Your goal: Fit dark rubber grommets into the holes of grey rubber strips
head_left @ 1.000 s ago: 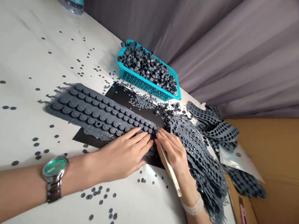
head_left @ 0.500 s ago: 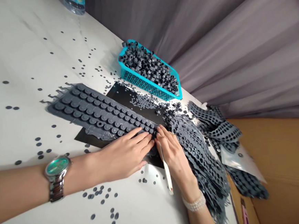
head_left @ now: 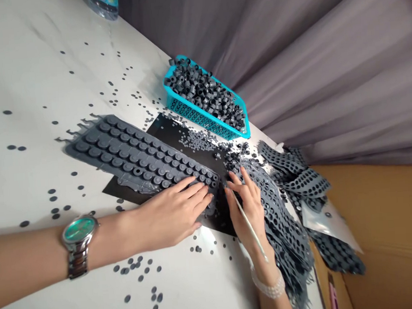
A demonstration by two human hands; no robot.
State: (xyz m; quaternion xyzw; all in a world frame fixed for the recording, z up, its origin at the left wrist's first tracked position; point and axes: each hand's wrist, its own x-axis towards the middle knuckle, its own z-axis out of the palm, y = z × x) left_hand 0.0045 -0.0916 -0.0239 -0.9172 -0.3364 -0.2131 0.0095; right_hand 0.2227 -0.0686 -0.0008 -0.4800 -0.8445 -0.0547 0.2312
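Observation:
A grey rubber sheet with rows of round, raised cups (head_left: 130,151) lies slantwise over a black mat (head_left: 168,126). My left hand (head_left: 176,211) rests flat on the sheet's near right end, fingers stretched out. Just right of that end, my right hand (head_left: 248,210) is apart from the sheet and grips a thin white stick (head_left: 251,229), its lower end pointing toward my wrist. Small grey discs (head_left: 197,140) lie loose on the mat beyond the sheet. Beside my right hand is a pile of perforated grey rubber sheets (head_left: 281,210).
A turquoise basket (head_left: 203,119) full of small grey rubber rings stands at the back. Dark discs (head_left: 140,269) are scattered over the white table (head_left: 195,288). More perforated strips (head_left: 311,182), a clear bag (head_left: 331,223) and a cardboard box (head_left: 384,207) are on the right. A bottle (head_left: 103,5) stands far left.
My right hand has moved right, off the sheet's end, with the white stick tilting in its grip. My left hand has stayed in place on the sheet.

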